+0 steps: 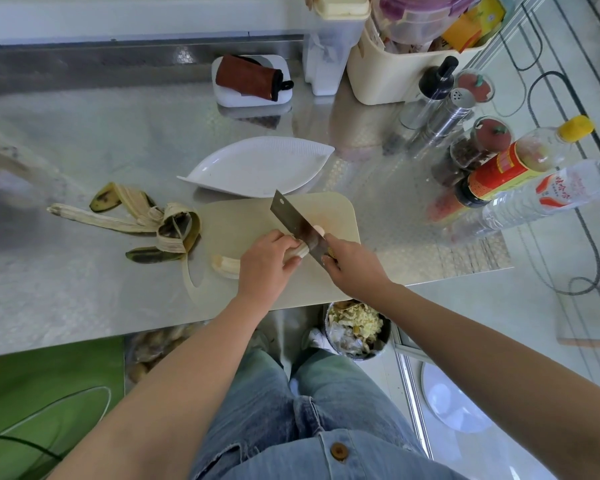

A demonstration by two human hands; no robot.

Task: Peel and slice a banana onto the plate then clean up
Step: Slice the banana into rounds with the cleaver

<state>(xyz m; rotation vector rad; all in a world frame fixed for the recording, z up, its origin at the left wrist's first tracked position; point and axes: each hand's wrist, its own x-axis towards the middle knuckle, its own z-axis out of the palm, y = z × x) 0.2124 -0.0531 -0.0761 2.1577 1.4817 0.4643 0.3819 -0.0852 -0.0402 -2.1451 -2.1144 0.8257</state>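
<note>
Left hand (269, 261) pins pale peeled banana (226, 265); right hand (352, 268) grips steel cleaver (295, 221)

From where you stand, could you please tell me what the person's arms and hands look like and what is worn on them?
Both arms are bare from the hands to the picture's edge: no sleeves show. The left hand and right hand wear no gloves, and no rings, watch or bracelet are visible. The fingers are uncovered. Below the arms, light blue denim clothing with a brown round button shows.

Bare counter (84, 289) lies open left of the cutting board (326, 216); bottles (499, 174) crowd the right.
</note>
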